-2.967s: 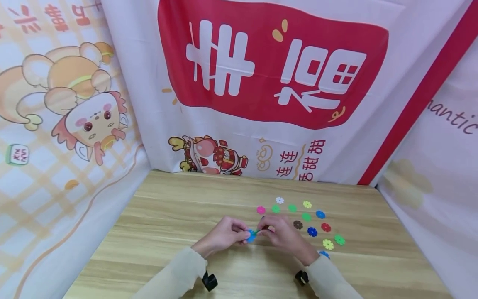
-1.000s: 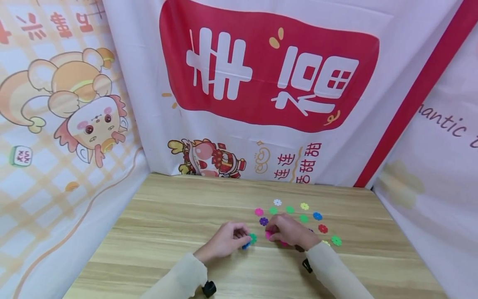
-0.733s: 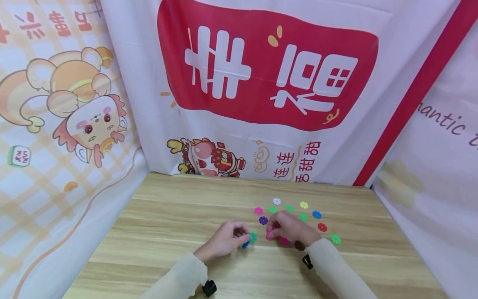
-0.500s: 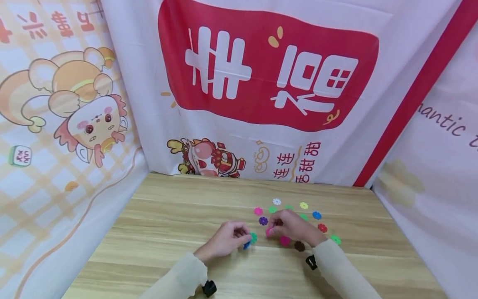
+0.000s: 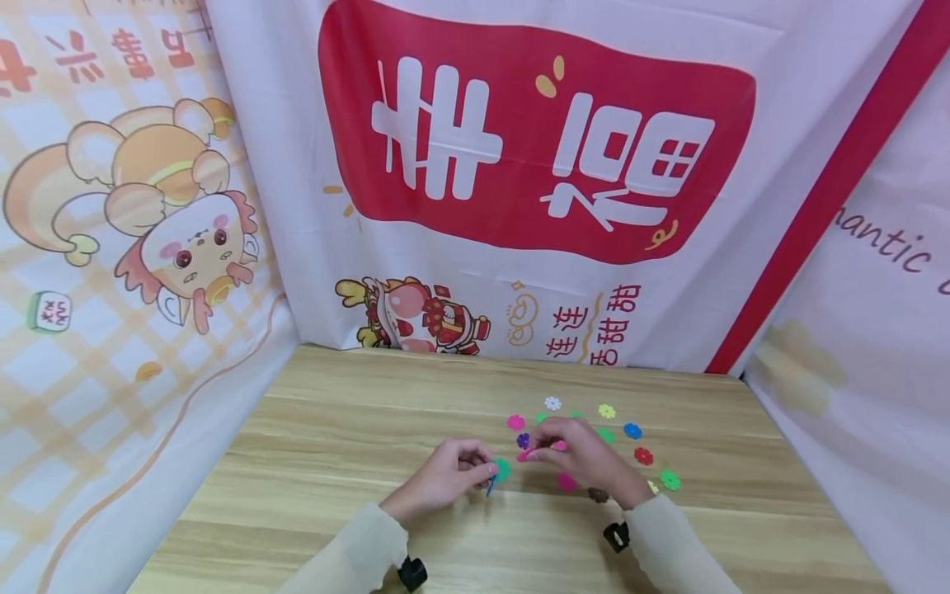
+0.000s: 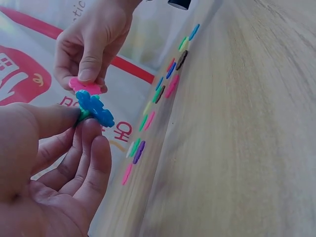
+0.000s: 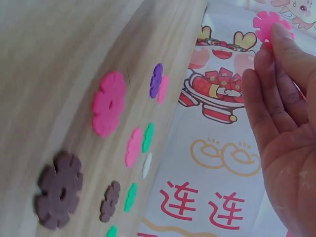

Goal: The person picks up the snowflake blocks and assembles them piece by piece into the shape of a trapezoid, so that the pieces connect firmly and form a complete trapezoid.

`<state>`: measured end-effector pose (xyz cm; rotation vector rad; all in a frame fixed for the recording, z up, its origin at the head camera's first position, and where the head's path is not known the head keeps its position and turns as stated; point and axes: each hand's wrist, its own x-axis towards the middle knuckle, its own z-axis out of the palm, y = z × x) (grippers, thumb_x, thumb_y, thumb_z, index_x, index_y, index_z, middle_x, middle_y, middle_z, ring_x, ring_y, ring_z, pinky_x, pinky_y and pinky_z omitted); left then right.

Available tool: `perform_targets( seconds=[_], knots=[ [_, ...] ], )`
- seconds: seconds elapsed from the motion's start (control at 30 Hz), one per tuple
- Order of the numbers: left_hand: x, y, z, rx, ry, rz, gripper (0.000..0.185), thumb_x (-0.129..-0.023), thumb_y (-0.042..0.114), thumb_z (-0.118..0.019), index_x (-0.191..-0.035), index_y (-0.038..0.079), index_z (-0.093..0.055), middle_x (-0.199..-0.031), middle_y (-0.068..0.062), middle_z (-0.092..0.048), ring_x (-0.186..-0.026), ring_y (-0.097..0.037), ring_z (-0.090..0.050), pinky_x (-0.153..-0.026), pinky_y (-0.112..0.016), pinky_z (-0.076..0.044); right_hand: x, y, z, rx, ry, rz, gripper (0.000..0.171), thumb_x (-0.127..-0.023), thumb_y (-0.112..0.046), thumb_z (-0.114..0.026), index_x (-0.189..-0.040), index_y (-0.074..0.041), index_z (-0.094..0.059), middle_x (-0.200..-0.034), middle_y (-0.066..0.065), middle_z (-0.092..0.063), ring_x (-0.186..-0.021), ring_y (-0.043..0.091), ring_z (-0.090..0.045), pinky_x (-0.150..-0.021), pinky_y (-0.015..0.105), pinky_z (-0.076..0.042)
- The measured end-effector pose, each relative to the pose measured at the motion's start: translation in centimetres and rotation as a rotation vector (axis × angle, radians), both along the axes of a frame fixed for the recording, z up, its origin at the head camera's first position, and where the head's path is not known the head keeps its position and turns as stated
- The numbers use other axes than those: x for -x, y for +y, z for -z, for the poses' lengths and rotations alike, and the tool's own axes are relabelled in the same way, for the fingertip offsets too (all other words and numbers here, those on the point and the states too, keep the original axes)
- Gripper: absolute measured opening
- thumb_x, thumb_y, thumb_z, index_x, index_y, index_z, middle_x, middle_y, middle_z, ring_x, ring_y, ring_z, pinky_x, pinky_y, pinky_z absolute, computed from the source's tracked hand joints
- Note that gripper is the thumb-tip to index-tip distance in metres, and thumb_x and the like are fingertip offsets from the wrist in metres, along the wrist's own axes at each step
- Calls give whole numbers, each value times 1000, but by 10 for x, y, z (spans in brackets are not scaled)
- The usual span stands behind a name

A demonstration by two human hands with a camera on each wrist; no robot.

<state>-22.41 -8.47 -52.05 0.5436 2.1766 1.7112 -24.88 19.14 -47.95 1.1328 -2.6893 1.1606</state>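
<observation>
My left hand (image 5: 441, 478) pinches two notched flower-shaped plastic discs joined together, a green disc (image 5: 502, 469) and a blue disc (image 6: 96, 109), between thumb and fingers. A pink disc (image 7: 269, 25) is pinched by the thumb and fingertips of my right hand (image 5: 579, 455), raised over the table. In the left wrist view this pink disc overlaps the top of the blue one, while the head view shows a small gap between the hands' pieces. A second pink disc (image 7: 109, 104) and a brown disc (image 7: 59, 191) lie on the table below my right hand.
Several loose discs lie flat towards the right, among them a white disc (image 5: 552, 403), a purple disc (image 5: 523, 440), a red disc (image 5: 643, 455) and a green disc (image 5: 670, 479). A printed cloth (image 5: 416, 247) stands behind the wooden table (image 5: 334, 429).
Three seconds ago both hands met at the blue and green discs. My right hand has since moved right, picked up a pink disc, and now holds it raised and tilted; the left keeps its joined pair.
</observation>
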Motion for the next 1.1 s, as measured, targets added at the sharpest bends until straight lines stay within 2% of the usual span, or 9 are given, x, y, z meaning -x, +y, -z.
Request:
perform_targets(
  seconds=[0.07,0.17,0.33,0.53,0.73,0.83,0.97,1.1],
  knots=[
    [0,-1,1,-16,-5,-2,15,-101,24,-72,-109,11,-73,-100,-6,-74,-89,-16,-71,-81,-27,-63,-2,-2,3,37,22,-4,4,-95,-25,-78,-97,-24,-75,-95,-14,-75,-88,2,-70,-82,30,-64],
    [0,-2,2,-37,-18,0,15,-101,23,-72,-110,10,-73,-99,-6,-74,-87,-16,-71,-81,-28,-63,-4,-5,6,73,47,-21,11,-92,-16,-81,-98,-24,-75,-99,-12,-76,-91,3,-71,-83,30,-64],
    [-1,-3,2,-64,-31,-3,16,-102,21,-71,-110,7,-73,-98,-6,-74,-86,-16,-71,-80,-30,-64,-6,-12,8,83,51,-35,18,-90,-6,-82,-98,-21,-76,-98,-10,-76,-91,4,-72,-83,27,-64],
    [-2,-2,1,-75,-14,-2,17,-102,20,-71,-109,4,-73,-96,-6,-74,-85,-16,-70,-78,-29,-64,-6,-18,8,95,48,-57,15,-91,-6,-81,-97,-18,-76,-97,-8,-76,-90,6,-73,-82,26,-64],
    [-1,-1,1,-76,-28,-16,16,-102,18,-72,-108,4,-73,-95,-5,-74,-85,-15,-71,-78,-28,-64,-6,-21,10,119,102,-82,17,-89,-1,-81,-97,-16,-77,-96,-5,-77,-89,11,-74,-81,27,-64],
    [-1,0,-1,-100,-58,-30,17,-101,18,-72,-108,2,-74,-95,-5,-75,-85,-14,-72,-79,-28,-64,-7,-22,10,138,143,-77,18,-88,-1,-82,-96,-16,-77,-95,-6,-77,-88,12,-75,-80,25,-64],
    [0,3,-4,-135,-93,-50,19,-101,16,-73,-109,-1,-74,-95,-6,-75,-83,-13,-72,-80,-30,-65,-5,-24,11,160,261,-80,15,-86,-2,-84,-94,-14,-77,-93,-6,-78,-86,8,-75,-78,23,-64],
    [0,5,-4,-141,-92,-73,17,-101,13,-73,-107,-3,-75,-91,-4,-75,-80,-12,-72,-80,-35,-66,-3,-28,12,159,367,-95,10,-87,-5,-83,-93,-11,-78,-91,-3,-78,-84,7,-75,-76,22,-63]
  ],
)
